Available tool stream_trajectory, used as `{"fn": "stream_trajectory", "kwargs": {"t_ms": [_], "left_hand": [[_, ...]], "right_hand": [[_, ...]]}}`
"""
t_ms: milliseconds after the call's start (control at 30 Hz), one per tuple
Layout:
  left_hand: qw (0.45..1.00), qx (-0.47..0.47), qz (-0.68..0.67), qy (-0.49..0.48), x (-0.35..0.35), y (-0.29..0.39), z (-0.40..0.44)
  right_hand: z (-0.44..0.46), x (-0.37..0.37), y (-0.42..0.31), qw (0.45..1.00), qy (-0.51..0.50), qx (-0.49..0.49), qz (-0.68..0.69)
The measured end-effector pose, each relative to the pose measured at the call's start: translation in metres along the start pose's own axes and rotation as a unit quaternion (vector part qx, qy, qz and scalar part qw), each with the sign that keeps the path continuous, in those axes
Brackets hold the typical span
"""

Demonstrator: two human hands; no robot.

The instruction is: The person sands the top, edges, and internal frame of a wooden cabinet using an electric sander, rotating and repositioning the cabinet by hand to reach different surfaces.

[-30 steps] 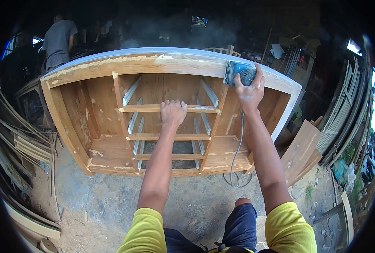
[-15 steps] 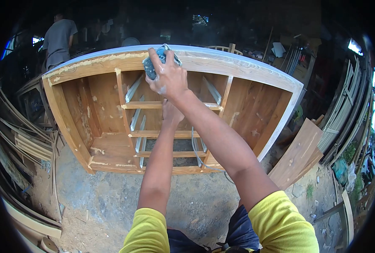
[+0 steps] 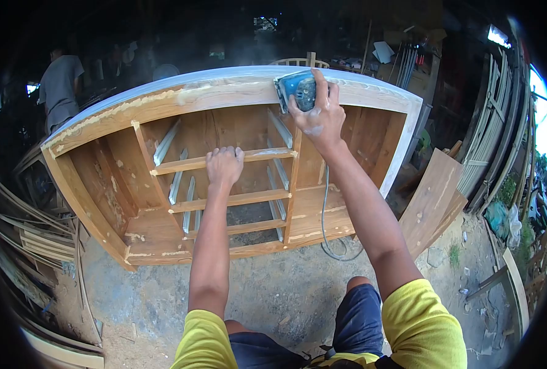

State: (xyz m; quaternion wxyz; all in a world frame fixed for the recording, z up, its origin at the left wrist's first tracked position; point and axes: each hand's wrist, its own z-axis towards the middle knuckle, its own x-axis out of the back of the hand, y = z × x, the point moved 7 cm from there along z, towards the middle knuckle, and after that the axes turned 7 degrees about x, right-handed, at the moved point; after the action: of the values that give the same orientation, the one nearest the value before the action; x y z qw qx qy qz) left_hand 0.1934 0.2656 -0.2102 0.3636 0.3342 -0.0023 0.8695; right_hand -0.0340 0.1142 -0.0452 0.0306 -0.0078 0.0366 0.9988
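The right hand (image 3: 320, 118) grips a blue sander (image 3: 298, 87), its fingers (image 3: 320, 86) spread part-way around the tool's body, the thumb along the lower side. The sander rests against the upper front board (image 3: 224, 93) of a wooden cabinet (image 3: 86, 195), just above the right-hand upright divider (image 3: 295, 147). Its cord (image 3: 324, 215) hangs below the hand and loops onto the floor (image 3: 273, 289). The left hand (image 3: 223, 169) has its fingers curled closed over the topmost crossrail (image 3: 267, 154), left of the sander, between pale drawer runners (image 3: 166, 142).
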Motion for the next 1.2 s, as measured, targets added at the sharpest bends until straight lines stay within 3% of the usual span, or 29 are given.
{"fn": "stream_trajectory", "kwargs": {"t_ms": [100, 167, 300, 400, 467, 567, 667, 933, 1200], "left_hand": [[0.999, 0.008, 0.012, -0.041, -0.002, 0.000, 0.000], [1.000, -0.001, 0.013, 0.009, -0.001, 0.001, -0.001], [1.000, 0.001, 0.012, 0.013, 0.000, 0.003, -0.002], [0.999, 0.004, 0.028, 0.015, 0.000, 0.007, 0.001], [0.999, 0.016, 0.038, -0.011, 0.001, 0.009, 0.001], [0.999, 0.021, 0.043, -0.012, 0.001, 0.010, 0.001], [0.999, 0.020, 0.041, -0.009, 0.002, 0.010, 0.001], [0.999, 0.027, 0.043, -0.018, 0.002, 0.010, 0.001], [0.999, 0.020, 0.022, -0.024, 0.001, 0.002, 0.002]], "right_hand": [[-0.006, 0.024, 0.052, 0.999, 0.007, -0.044, -0.016], [-0.010, 0.041, 0.094, 0.996, 0.027, -0.074, -0.036], [-0.022, 0.079, 0.191, 0.989, 0.069, -0.129, -0.036], [-0.031, 0.103, 0.258, 0.975, 0.099, -0.198, -0.036], [-0.044, 0.118, 0.293, 0.925, 0.124, -0.348, -0.094], [-0.043, 0.118, 0.296, 0.915, 0.121, -0.378, -0.073], [-0.030, 0.099, 0.252, 0.945, 0.115, -0.298, -0.067], [0.028, 0.014, 0.048, 0.996, 0.065, -0.060, -0.014], [0.081, -0.068, -0.122, 0.972, -0.214, -0.001, 0.094]]}}
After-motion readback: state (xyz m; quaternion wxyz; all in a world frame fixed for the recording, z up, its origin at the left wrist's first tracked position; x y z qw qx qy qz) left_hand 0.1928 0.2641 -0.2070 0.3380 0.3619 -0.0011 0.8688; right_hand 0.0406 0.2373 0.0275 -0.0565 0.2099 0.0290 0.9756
